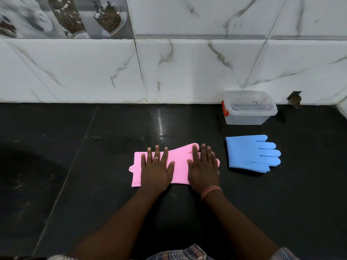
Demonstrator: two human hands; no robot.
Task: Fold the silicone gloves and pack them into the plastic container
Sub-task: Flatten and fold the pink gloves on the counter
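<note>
A pink silicone glove point(180, 162) lies flat on the dark table point(93, 184), its cuff to the left and its finger end to the right. Both hands press down on it, palms flat. The left hand point(156, 168) covers the cuff half, fingers point(149, 156) spread wide and straight, a ring point(156, 158) on one of them. The right hand point(204, 169) covers the finger end, its fingers point(203, 152) likewise splayed and gripping nothing; a wristband point(210, 192) sits on that wrist. Just to the right, apart from the pink one, a blue silicone glove point(251, 153) lies flat, its finger end pointing right. Behind it, near the wall, stands the clear plastic container point(248, 113), lid off, with an orange clip point(224, 109) on its left end. The wall point(187, 68) is white marble-look tile, with printed picture tiles point(62, 15) at upper left.
</note>
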